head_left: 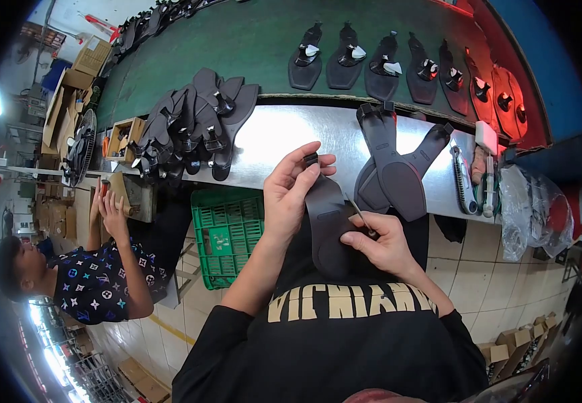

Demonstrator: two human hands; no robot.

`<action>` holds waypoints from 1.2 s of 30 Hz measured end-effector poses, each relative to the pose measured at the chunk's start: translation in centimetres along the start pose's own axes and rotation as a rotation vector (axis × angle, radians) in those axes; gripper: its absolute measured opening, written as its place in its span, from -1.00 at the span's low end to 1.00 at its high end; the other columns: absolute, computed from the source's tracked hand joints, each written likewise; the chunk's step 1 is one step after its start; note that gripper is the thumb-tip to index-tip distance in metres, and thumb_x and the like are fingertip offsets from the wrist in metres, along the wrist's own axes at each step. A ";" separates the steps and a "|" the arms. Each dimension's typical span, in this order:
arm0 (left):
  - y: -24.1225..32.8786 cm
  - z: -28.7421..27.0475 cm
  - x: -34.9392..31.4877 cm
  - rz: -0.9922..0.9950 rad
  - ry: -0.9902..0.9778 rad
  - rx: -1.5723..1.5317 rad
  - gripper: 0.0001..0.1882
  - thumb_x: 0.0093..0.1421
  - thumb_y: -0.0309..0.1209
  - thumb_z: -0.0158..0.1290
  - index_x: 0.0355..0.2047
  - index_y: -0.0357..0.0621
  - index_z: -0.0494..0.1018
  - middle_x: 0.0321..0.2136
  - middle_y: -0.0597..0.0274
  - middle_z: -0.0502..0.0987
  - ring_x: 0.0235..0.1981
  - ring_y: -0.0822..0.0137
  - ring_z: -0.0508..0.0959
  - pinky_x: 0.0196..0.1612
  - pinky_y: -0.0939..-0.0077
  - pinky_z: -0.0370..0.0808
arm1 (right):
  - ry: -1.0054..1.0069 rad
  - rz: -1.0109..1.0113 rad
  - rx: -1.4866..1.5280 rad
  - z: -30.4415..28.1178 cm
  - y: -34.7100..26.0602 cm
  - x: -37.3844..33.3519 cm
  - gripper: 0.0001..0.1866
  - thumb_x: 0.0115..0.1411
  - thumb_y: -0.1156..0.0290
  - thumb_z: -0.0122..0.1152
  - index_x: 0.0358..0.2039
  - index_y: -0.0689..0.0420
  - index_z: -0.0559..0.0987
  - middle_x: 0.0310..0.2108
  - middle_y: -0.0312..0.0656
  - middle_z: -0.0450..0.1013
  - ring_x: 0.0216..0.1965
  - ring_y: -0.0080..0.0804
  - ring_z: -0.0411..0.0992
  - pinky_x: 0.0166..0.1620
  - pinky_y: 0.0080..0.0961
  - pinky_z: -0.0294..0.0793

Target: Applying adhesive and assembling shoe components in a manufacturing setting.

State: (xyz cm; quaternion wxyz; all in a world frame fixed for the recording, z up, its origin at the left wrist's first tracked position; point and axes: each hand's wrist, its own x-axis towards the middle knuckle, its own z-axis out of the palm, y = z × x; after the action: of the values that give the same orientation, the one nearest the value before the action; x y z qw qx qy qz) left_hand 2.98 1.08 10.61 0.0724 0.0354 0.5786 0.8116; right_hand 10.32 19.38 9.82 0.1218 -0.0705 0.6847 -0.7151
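Note:
A dark sandal sole (328,221) is held upright in front of my chest. My left hand (291,191) grips its upper end, fingers around the small strap piece at the top. My right hand (378,243) pinches a thin metal tool (358,213) whose tip touches the sole's right edge. Three more dark soles (398,168) lie fanned out on the metal bench ledge (284,138) just beyond my hands.
A pile of black sandals (193,124) lies at the ledge's left end. Several strapped sandals (385,64) rest in a row on the green conveyor (250,40). A green crate (227,232) stands under the bench. A seated person (99,272) works on the left. Tools and plastic bags (536,208) sit right.

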 end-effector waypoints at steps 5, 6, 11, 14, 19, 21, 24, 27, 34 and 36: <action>0.3 0.1 0.0 -0.036 0.028 -0.067 -0.65 0.28 -0.51 -0.05 0.08 -0.28 0.36 -0.15 -0.08 0.56 -0.16 0.26 0.60 -0.12 0.42 0.57 | -0.012 -0.076 -0.079 0.3 -0.2 0.1 -0.82 0.11 0.48 0.30 -0.41 0.34 0.52 -0.60 -0.25 0.36 -0.58 -0.68 0.26 -0.51 -0.65 0.24; 0.4 0.1 0.0 -0.036 0.032 -0.074 -0.66 0.29 -0.50 -0.05 0.07 -0.28 0.36 -0.15 -0.08 0.56 -0.17 0.25 0.60 -0.12 0.40 0.57 | -0.012 -0.075 -0.080 0.3 -0.3 0.1 -0.82 0.11 0.48 0.30 -0.41 0.34 0.52 -0.60 -0.25 0.36 -0.58 -0.68 0.26 -0.51 -0.65 0.24; 0.5 -0.2 0.1 -0.055 0.044 -0.094 -0.68 0.29 -0.50 -0.05 0.05 -0.28 0.37 -0.15 -0.09 0.56 -0.17 0.24 0.60 -0.11 0.38 0.58 | -0.032 -0.106 -0.100 0.4 -0.4 0.3 -0.84 0.11 0.49 0.29 -0.39 0.33 0.55 -0.56 -0.21 0.43 -0.57 -0.63 0.33 -0.50 -0.64 0.28; 0.6 -0.4 0.1 -0.059 0.048 -0.125 -0.69 0.27 -0.52 -0.05 0.02 -0.28 0.38 -0.16 -0.10 0.57 -0.16 0.23 0.60 -0.10 0.37 0.58 | -0.042 -0.121 -0.118 0.5 -0.7 0.4 -0.86 0.11 0.50 0.29 -0.38 0.32 0.57 -0.54 -0.19 0.46 -0.56 -0.60 0.37 -0.49 -0.63 0.32; 1.0 -0.6 0.4 -0.139 0.061 -0.207 -0.78 0.23 -0.57 -0.08 -0.11 -0.30 0.41 -0.33 0.06 0.57 -0.29 0.31 0.59 -0.13 0.46 0.53 | -0.003 -0.247 -0.192 1.1 -0.3 0.5 -0.86 0.07 0.52 0.32 -0.38 0.30 0.58 -0.53 -0.14 0.48 -0.57 -0.45 0.42 -0.48 -0.57 0.37; 0.4 -1.2 0.6 -0.115 0.066 -0.207 -0.79 0.22 -0.57 -0.07 -0.13 -0.30 0.41 -0.38 0.09 0.55 -0.32 0.32 0.57 -0.14 0.45 0.53 | -0.003 -0.315 -0.251 1.1 -0.5 0.6 -0.86 0.05 0.52 0.34 -0.38 0.30 0.58 -0.53 -0.13 0.48 -0.57 -0.40 0.43 -0.48 -0.55 0.38; -0.4 -1.8 0.5 -0.095 0.093 -0.209 -0.79 0.19 -0.57 -0.07 -0.16 -0.30 0.41 -0.44 0.13 0.53 -0.38 0.34 0.55 -0.16 0.43 0.52 | -0.062 -0.380 -0.387 1.0 -0.9 0.7 -0.84 0.03 0.53 0.35 -0.37 0.29 0.58 -0.55 -0.12 0.46 -0.58 -0.34 0.42 -0.48 -0.52 0.38; -0.7 -1.5 0.5 -0.099 0.122 -0.193 -0.79 0.21 -0.53 -0.06 -0.15 -0.29 0.41 -0.45 0.14 0.52 -0.39 0.35 0.54 -0.18 0.43 0.50 | -0.104 -0.428 -0.388 0.7 -0.6 0.8 -0.84 0.04 0.53 0.34 -0.35 0.29 0.57 -0.57 -0.13 0.43 -0.58 -0.39 0.40 -0.49 -0.51 0.36; -0.7 0.6 0.0 -0.103 0.120 -0.157 -0.35 0.40 0.09 -0.36 0.07 -0.27 0.35 -0.50 0.27 0.44 -0.44 0.46 0.44 -0.31 0.58 0.41 | 0.033 -0.218 -0.028 -0.8 0.2 1.8 -0.80 0.21 0.49 0.13 -0.19 0.28 0.56 -0.50 -0.34 0.37 -0.53 -0.68 0.29 -0.45 -0.72 0.25; -1.4 1.0 -0.3 -0.154 0.114 -0.068 -0.17 0.35 0.23 -0.56 0.10 -0.27 0.33 -0.54 0.31 0.39 -0.45 0.47 0.39 -0.32 0.59 0.36 | 0.185 -0.022 0.141 -1.2 -0.7 2.6 -0.75 0.24 0.48 0.10 -0.08 0.25 0.55 -0.49 -0.40 0.34 -0.54 -0.72 0.27 -0.43 -0.73 0.26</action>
State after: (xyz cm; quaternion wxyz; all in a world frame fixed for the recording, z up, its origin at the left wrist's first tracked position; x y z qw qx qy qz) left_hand 3.48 2.43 9.67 0.1025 -0.0578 0.5550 0.8235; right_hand 7.47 19.84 10.28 0.0549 -0.0030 0.6402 -0.7662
